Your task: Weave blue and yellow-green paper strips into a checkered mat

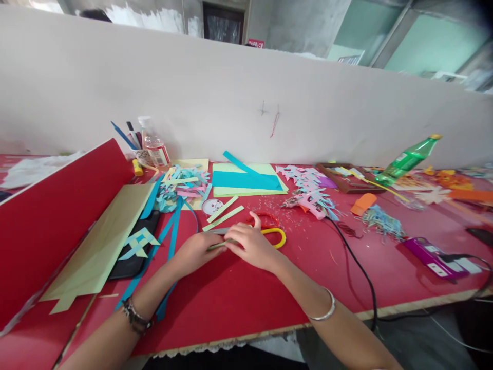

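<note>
My left hand (pixel 196 251) and my right hand (pixel 252 245) meet near the middle of the red table (pixel 246 303). Both are closed on a narrow light-green paper strip (pixel 220 245) stretched between them. Scissors with red and yellow handles (pixel 274 232) lie right behind my right hand, their blades under my fingers. Two loose green strips (pixel 224 211) lie just beyond my hands. Long blue paper strips (pixel 171 237) run under my left forearm.
A pink glue gun (pixel 306 201) with a black cord (pixel 360 272) lies right of centre. Green and blue sheets (pixel 246 180), cut scraps, a pen cup, a water bottle (pixel 154 146), a green bottle (pixel 408 160) and a purple device (pixel 433 255) crowd the table. A white partition stands behind.
</note>
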{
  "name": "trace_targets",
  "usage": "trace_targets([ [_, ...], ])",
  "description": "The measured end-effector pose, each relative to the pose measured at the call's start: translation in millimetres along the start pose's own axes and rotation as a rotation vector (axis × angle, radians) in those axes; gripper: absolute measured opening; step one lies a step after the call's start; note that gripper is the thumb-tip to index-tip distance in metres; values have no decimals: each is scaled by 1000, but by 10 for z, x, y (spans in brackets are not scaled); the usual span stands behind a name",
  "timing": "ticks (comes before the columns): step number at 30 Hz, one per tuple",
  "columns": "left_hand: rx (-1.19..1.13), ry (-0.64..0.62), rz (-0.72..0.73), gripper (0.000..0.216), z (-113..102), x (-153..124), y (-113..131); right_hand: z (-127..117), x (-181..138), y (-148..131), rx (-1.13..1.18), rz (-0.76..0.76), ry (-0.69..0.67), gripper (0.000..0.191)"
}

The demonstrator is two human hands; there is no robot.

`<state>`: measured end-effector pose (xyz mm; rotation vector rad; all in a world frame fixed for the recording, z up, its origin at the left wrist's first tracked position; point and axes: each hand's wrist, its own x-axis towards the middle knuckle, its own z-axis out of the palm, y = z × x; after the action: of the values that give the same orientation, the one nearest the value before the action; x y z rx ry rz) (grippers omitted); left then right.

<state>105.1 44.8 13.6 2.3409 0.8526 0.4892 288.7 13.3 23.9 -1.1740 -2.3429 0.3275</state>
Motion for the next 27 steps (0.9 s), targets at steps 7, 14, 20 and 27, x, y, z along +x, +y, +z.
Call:
trace_targets([
  [7,-179,146,-165,27,-25,-15,-70,-20,-39,147,116,130,-30,22],
  [14,-363,210,-236,24,-51,0,-4,-25,-59,195,63,294,120,31],
  [20,-446,256,-286,23,-60,29,41,9,-64,195,55,262,147,31],
  [27,-565,351,-324,26,-59,19,-21,-22,-52,220,114,222,160,28],
])
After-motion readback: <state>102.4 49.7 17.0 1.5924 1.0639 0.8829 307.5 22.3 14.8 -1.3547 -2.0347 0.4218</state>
